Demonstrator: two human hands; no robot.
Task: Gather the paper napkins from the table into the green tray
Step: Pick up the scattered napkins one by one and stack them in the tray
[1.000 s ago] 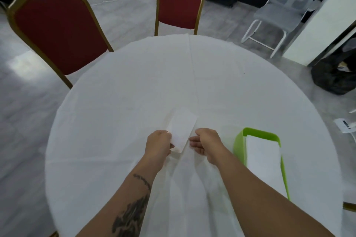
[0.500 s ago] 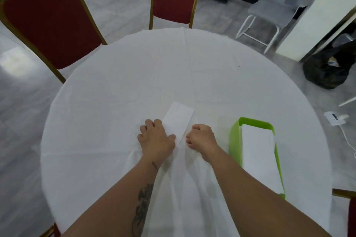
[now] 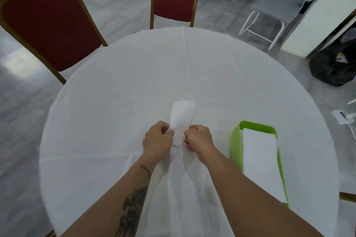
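Fingers of both hands now close on the near end of one folded napkin [image 3: 182,116]: the left hand [image 3: 158,141] pinches its near left corner between thumb and curled fingers, and the right hand [image 3: 198,139] is curled against the near right corner, though whether it truly grips the paper or only presses beside it is hard to tell from above. Half a second ago the left hand lay flat and spread on the cloth beside the napkin; it has since curled up into a pinch, which suggests the paper is being caught for lifting rather than smoothed. The napkin's far end lies on the white tablecloth [image 3: 119,90], angled slightly away to the right. Just to the right of the right forearm, near the table's edge, stands the green tray [image 3: 235,146], already holding a stack of white napkins [image 3: 260,158] that fills most of it. No other loose napkin shows on the table, so this is probably the last one, and what remains is a short carry to the right onto the stack.
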